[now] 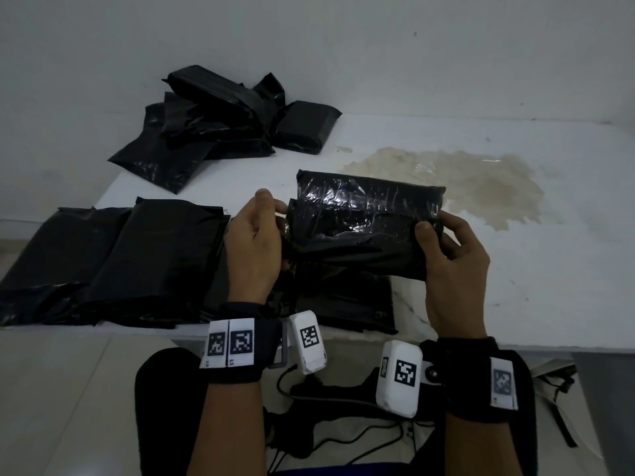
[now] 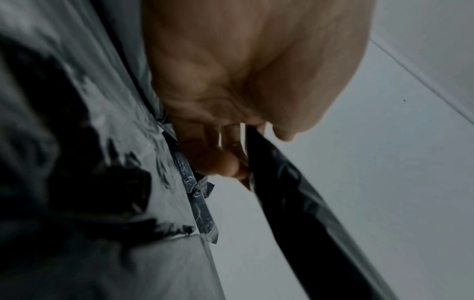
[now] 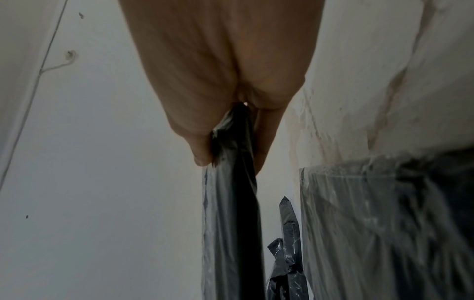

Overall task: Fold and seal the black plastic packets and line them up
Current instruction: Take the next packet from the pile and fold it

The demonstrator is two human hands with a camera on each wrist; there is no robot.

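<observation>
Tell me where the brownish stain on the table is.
In the head view, the stain spreads over the white table at right of centre, just behind the packet pinched between the left hand and right hand.

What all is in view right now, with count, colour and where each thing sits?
held packet: one, black glossy plastic, lifted above the table's near edge between both hands
row of packets: several, exact count unclear, black, side by side at near left
heap of packets: several, black, loose pile at far left
table: one, white
stain: one, brownish, far right of table
wrist cameras: two, white, on black wrist straps
left hand: grip pinching the packet's left end
right hand: grip pinching its right end
</observation>
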